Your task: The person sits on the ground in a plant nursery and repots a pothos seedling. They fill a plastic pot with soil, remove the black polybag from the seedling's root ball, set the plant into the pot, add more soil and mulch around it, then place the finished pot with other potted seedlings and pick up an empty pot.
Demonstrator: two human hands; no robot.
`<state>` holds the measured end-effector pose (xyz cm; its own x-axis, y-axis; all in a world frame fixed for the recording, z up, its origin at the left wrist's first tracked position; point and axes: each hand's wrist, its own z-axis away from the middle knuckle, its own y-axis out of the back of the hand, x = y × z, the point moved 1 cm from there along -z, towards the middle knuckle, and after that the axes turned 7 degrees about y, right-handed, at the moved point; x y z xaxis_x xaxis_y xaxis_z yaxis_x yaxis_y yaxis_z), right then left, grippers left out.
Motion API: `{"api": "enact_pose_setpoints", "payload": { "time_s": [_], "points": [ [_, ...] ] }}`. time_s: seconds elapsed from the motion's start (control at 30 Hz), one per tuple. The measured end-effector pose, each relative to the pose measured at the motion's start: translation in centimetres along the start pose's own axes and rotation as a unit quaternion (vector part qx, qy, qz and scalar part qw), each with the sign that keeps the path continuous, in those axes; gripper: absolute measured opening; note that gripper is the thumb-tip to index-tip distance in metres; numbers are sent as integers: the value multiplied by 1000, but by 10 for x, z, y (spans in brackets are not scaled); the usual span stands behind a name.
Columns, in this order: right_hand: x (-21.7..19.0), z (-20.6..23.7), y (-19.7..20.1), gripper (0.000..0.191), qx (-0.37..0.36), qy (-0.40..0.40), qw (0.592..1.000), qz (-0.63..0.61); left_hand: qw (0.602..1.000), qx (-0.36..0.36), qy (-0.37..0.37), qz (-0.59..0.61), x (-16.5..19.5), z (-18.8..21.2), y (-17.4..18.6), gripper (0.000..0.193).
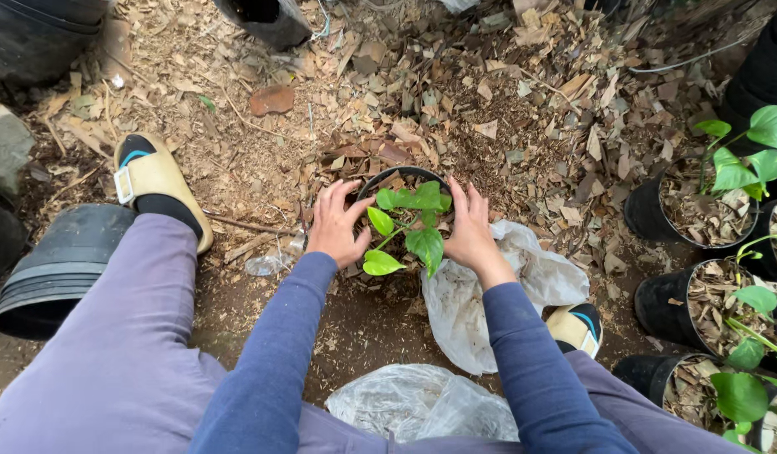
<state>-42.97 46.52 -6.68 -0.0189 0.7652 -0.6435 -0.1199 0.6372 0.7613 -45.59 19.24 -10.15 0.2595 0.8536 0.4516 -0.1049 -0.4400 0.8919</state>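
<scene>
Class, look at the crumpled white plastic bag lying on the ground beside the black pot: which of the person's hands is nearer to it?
Right. The right hand rests on the black pot's right side, directly above the white plastic bag, its wrist over the bag's edge. The left hand is on the pot's far side, away from the bag.

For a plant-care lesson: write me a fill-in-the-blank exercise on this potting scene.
1. Both hands, the left hand and right hand, rest on either side of a black ____ on the ground.
2. The plant between the hands has leaves coloured ____.
3. The ground around the pot is covered with dry brown ____.
4. The sandal on the person's left foot is coloured ____.

Missing words: pot; green; leaves; tan
</scene>
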Motion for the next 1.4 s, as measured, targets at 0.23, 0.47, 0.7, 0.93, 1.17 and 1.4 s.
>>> {"api": "enact_pose_setpoints", "payload": {
  "time_s": [0.23,0.47,0.7,0.93,1.17,1.4],
  "points": [
    [2,-6,-10,116,8,-33,995,93,998,-15,54,30,32,16,10,104],
    [-5,4,8,133,-41,-91,995,-5,994,4,94,51,45,20,5,131],
    [-17,10,-23,109,24,-83,984,157,977,56,138,-156,30,7,-33,121],
    [-10,2,-47,95,98,-39,953,283,969,-46,230,-85,50,-1,-13,134],
    [-18,7,-8,112,-46,-170,984,4,969,-103,213,-74,53,5,3,131],
    [-12,17,-10,49,99,-68,983,-139,993,15,101,-52,27,29,-4,43]
  ]
}}
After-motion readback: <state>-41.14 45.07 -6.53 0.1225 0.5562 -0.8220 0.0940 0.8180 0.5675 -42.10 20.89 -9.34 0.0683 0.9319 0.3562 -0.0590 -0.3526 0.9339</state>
